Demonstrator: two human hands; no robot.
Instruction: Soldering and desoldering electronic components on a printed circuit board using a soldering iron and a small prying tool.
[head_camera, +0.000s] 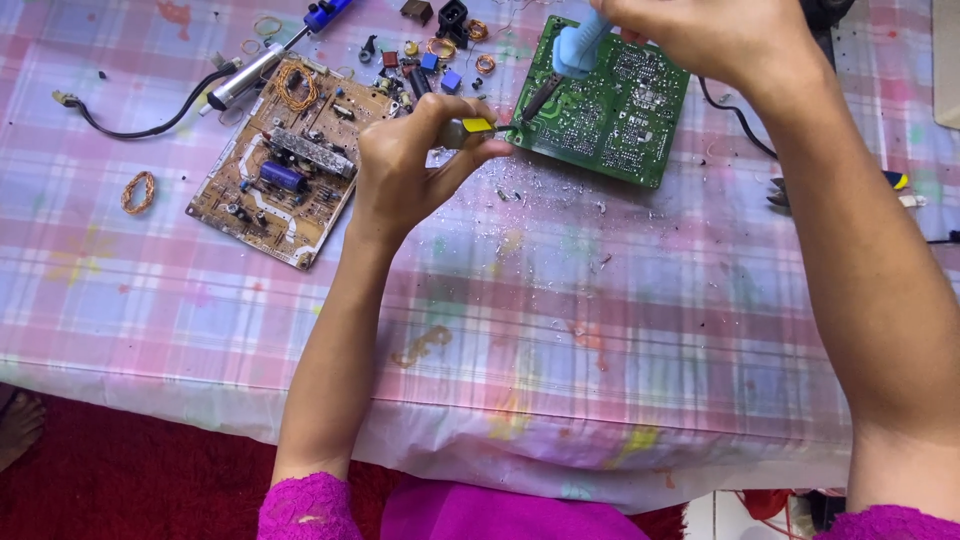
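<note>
Glossy plastic tablecloth (600, 330); matt green circuit board (610, 110); blue plastic soldering iron (575, 45).

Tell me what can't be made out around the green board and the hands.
- Soldering iron tip: head view, too small to tell whether it touches the green circuit board.
- Yellow-handled tool: mostly hidden in the left hand.
- Right hand: fingers cut off by the top edge.
- Pliers: partly behind the right forearm.

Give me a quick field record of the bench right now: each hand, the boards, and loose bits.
left hand: pinches a yellow-handled tool, tip at the green board's edge
right hand: grips a blue soldering iron, tip down on the green circuit board
brown circuit board: lies flat, left of the left hand
loose parts: scattered above the boards
surface: plaid tablecloth
</note>
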